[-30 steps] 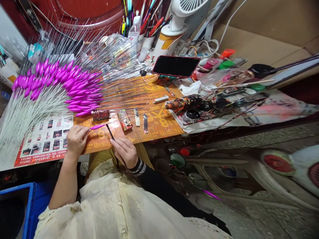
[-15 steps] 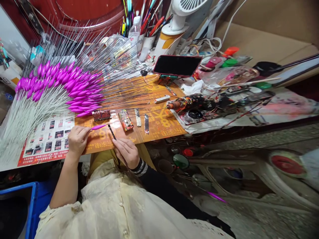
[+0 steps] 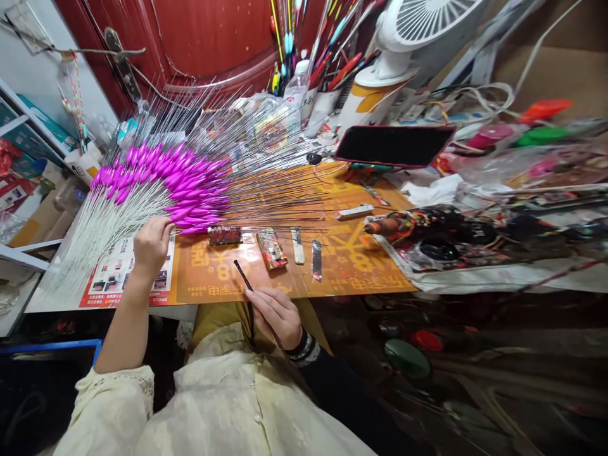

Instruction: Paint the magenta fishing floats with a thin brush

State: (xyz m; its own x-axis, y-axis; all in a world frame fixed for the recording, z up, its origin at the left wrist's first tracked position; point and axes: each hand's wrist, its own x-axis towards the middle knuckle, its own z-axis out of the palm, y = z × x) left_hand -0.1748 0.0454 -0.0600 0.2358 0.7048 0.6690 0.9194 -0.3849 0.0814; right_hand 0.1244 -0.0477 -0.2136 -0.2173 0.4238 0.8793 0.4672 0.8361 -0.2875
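My left hand (image 3: pixel 152 248) is closed at the near edge of a big fan of magenta fishing floats (image 3: pixel 199 190), its fingertips pinched at the tail of the nearest one. That float lies alongside the others, its magenta body just right of my fingers. Pale stems (image 3: pixel 114 215) spread to the left of the bodies, and dark thin stems reach right and back. My right hand (image 3: pixel 278 316), at the table's front edge, grips a slim paintbrush (image 3: pixel 243 275) with its dark tip pointing up and left.
Before me on the orange-covered table (image 3: pixel 209 272) lie a dark red block (image 3: pixel 225 235), a paint-stained box (image 3: pixel 272 248) and small flat strips (image 3: pixel 316 259). A phone (image 3: pixel 394 145) is propped behind, with a white fan (image 3: pixel 403 38) beyond. A spindle-like tool (image 3: pixel 384 225) and clutter fill the right.
My left hand has carried a single magenta float from in front of the brush up and left to the pile's near edge. The right hand still holds the brush; the view has shifted.
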